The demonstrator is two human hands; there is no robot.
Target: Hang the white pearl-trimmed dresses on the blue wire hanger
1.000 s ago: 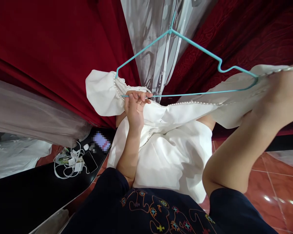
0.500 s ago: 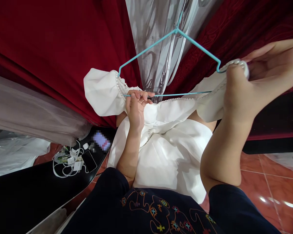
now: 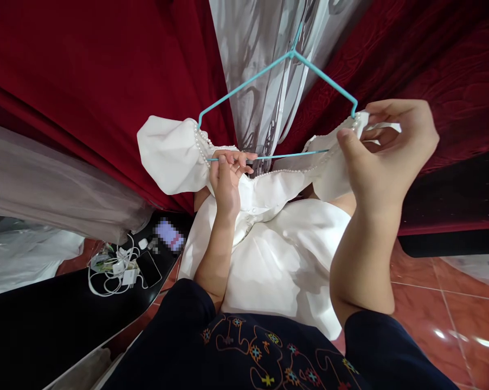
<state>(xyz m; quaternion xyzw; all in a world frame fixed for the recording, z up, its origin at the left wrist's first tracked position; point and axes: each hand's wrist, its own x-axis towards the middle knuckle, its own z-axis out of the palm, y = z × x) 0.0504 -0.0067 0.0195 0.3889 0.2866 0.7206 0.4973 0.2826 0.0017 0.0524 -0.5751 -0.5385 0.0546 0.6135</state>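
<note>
A white dress (image 3: pixel 277 254) with pearl-beaded neckline and puffed sleeves lies over my lap. A light blue clothes hanger (image 3: pixel 248 81) sits inside its neckline, hook pointing away from me. My left hand (image 3: pixel 229 181) grips the hanger's bottom bar near the left shoulder, thumb and fingers closed about it. The left puffed sleeve (image 3: pixel 165 154) hangs outside the hanger's left end. My right hand (image 3: pixel 391 146) pinches the beaded edge of the right shoulder (image 3: pixel 338 162), right beside the hanger's right end. Part of the right sleeve is hidden behind that hand.
On the left, a black table (image 3: pixel 65 325) carries a phone (image 3: pixel 149 269), tangled white cables and chargers (image 3: pixel 120 268), and another device with a blurred screen (image 3: pixel 169 234). Red curtains (image 3: pixel 106 70) and clear plastic-covered garments (image 3: pixel 256 70) hang ahead. The floor (image 3: pixel 423 292) is red tile.
My right hand has moved left and inward, bringing the dress's right shoulder onto the hanger's right end. My left hand has stayed in place on the bar.
</note>
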